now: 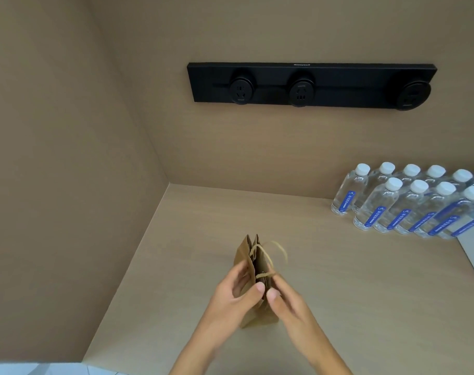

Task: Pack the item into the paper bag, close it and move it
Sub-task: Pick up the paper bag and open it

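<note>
Two bare hands meet at a small brown paper bag (253, 269) standing upright on the tan surface (338, 307); left hand (235, 296) and right hand (287, 299) each pinch its near top edge, fingers closed, grip between thumbs; beyond and right, water bottles (409, 201); farther, a black socket strip (311, 85)

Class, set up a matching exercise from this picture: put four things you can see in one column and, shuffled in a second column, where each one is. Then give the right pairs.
Things
1. paper bag
2. water bottles
3. socket strip
4. grey box

Places
A. mounted on the back wall
B. in rows at the right, against the back wall
C. at the right edge, in front of the bottles
D. standing on the counter between the left hand and right hand

Pairs: 1-D, 2-B, 3-A, 4-C
</note>
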Motion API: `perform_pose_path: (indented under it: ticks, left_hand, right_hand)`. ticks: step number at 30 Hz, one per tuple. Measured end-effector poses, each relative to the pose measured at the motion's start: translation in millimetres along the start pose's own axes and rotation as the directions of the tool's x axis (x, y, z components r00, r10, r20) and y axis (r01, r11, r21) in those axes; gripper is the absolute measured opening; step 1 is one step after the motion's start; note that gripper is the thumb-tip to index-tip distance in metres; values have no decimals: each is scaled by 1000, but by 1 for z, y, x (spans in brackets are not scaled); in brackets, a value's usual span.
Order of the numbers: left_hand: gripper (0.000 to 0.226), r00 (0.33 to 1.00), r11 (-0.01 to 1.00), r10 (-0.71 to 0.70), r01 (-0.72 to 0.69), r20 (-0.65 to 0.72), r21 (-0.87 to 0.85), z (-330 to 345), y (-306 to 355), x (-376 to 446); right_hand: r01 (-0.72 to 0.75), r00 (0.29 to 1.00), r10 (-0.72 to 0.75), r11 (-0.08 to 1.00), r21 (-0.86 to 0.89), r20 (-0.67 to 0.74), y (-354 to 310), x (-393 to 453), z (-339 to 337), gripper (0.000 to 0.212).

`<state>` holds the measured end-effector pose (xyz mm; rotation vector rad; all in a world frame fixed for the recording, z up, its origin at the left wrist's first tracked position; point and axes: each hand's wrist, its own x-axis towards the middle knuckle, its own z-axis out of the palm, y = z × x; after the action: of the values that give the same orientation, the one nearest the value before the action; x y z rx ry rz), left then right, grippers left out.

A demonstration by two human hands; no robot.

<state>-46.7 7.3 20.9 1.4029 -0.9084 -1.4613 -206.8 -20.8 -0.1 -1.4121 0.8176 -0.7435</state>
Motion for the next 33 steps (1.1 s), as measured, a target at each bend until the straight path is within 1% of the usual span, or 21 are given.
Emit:
perform_pose_path:
  ticks: [2, 5, 7, 9, 11, 12, 14, 16, 17, 18, 20, 22, 23, 25, 26, 27, 28, 29, 31, 33]
  left_hand:
    - [43, 999, 999, -42, 42, 3, 21, -1, 5, -2]
    - [42, 997, 992, -77, 78, -13, 99, -2, 11, -4]
    - [39, 994, 978, -93, 101, -51, 181, -3, 14, -4]
    - [30, 987, 951, -93, 128, -132, 281, -4, 15, -2]
    - [19, 976, 878, -43, 139, -213, 457, -9, 15, 0]
    - [15, 969, 838, -11, 143, -246, 526, -13, 15, 1]
    - [15, 951, 777, 10, 187, -309, 601, -22, 19, 3]
    - [19, 929, 703, 34, 240, -369, 670, -31, 27, 4]
    - [15, 922, 656, 58, 254, -382, 711, -35, 32, 5]
    - [15, 920, 607, 75, 263, -384, 750, -39, 37, 5]
    - [18, 923, 523, 96, 272, -373, 808, -41, 46, 7]
    - [22, 930, 452, 109, 268, -350, 851, -42, 52, 11]
    - [24, 935, 421, 103, 267, -338, 867, -41, 55, 13]
    - [20, 944, 381, 86, 263, -317, 886, -40, 60, 17]
    - [17, 949, 373, 77, 257, -305, 892, -39, 63, 19]
    - [17, 952, 374, 70, 250, -297, 893, -39, 65, 21]
    - [18, 955, 383, 71, 241, -288, 892, -39, 65, 24]
    - [18, 956, 404, 80, 226, -281, 886, -38, 65, 26]
    - [13, 955, 476, 120, 185, -272, 860, -37, 63, 32]
    - [14, 948, 582, 168, 126, -270, 803, -34, 61, 38]
  right_hand:
    - [-17, 998, 18, 1000, 15, -66, -4, 3, 0, 47]
    - [-55, 987, 60, 998, 40, -148, -8, 7, 1, 38]
    - [-117, 972, 121, 993, 34, -201, -8, 11, 3, 31]
    - [-211, 940, 202, 978, -2, -274, -10, 14, 5, 32]
    - [-278, 910, 255, 960, -25, -326, -13, 17, 6, 34]
    - [-297, 902, 262, 953, -53, -342, -17, 18, 5, 32]
    - [-328, 884, 252, 934, -141, -393, -26, 19, 4, 30]
    - [-347, 865, 204, 903, -253, -458, -37, 15, 2, 36]
    - [-351, 864, 179, 884, -309, -471, -42, 11, 2, 39]
    - [-358, 864, 166, 867, -348, -475, -45, 6, 3, 46]
    - [-369, 874, 176, 846, -384, -454, -46, -5, 6, 61]
    - [-353, 907, 184, 824, -444, -379, -47, -14, 10, 71]
    - [-330, 928, 190, 819, -468, -322, -48, -18, 10, 77]
    - [-278, 961, 232, 816, -508, -152, -52, -24, 1, 87]
    - [-241, 967, 247, 806, -541, -62, -55, -26, -6, 87]
    - [-189, 972, 233, 792, -581, 1, -58, -25, -15, 81]
    - [-132, 982, 187, 783, -608, 28, -60, -23, -23, 72]
    - [-85, 993, 121, 782, -618, 16, -63, -18, -30, 62]
    - [-22, 999, 3, 780, -625, -32, -70, -2, -37, 43]
    - [18, 999, -46, 727, -687, -23, -75, 19, -36, 34]
